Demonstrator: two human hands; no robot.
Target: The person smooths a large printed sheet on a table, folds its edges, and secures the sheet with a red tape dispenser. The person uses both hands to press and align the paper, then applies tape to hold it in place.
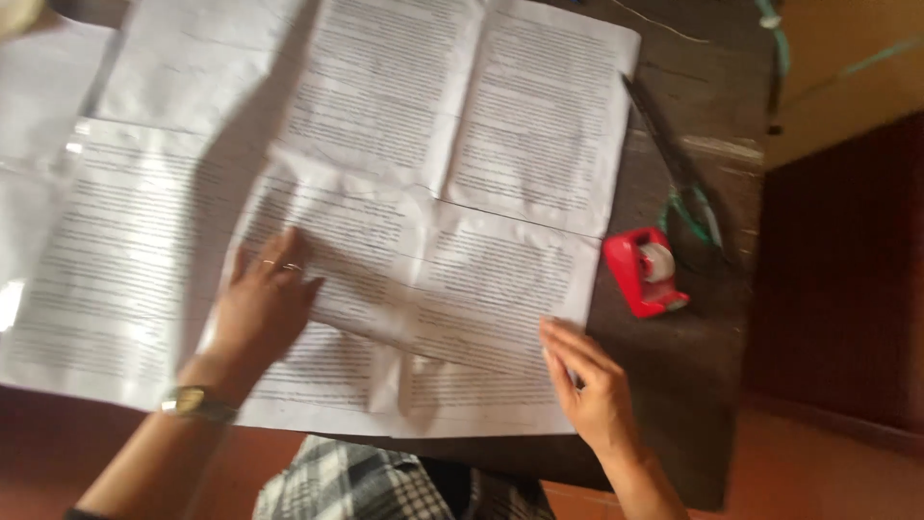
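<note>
A dark wooden table (674,366) is carrying a broad spread of large printed paper sheets (385,173), creased along fold lines and overlapping one another so that they are covering most of its top and reaching to its near edge. The left hand (262,306) is lying flat and open on the paper, palm down, fingers spread slightly, with rings on two fingers and a gold-coloured wristwatch (195,403) sitting on the wrist. The right hand (589,377) is resting at the lower right corner of the sheets, fingers extended and pressing on the paper's edge rather than closing around it; whether a fingertip is curling under the edge cannot be told. Between the two hands a folded flap of paper (433,308) is rising a little off the sheet beneath. On the bare strip of table to the right of the paper, a red tape dispenser (645,272) is standing just beside the sheets, and behind it a pair of scissors (679,183) with green handles is lying with its blades pointing away. Sunlight is falling across the left side, bleaching the paper there. Below the table edge, checked black-and-white fabric (346,486) is showing at the person's lap, above a reddish floor (828,481); a dark panel (847,270) is standing at the right.
</note>
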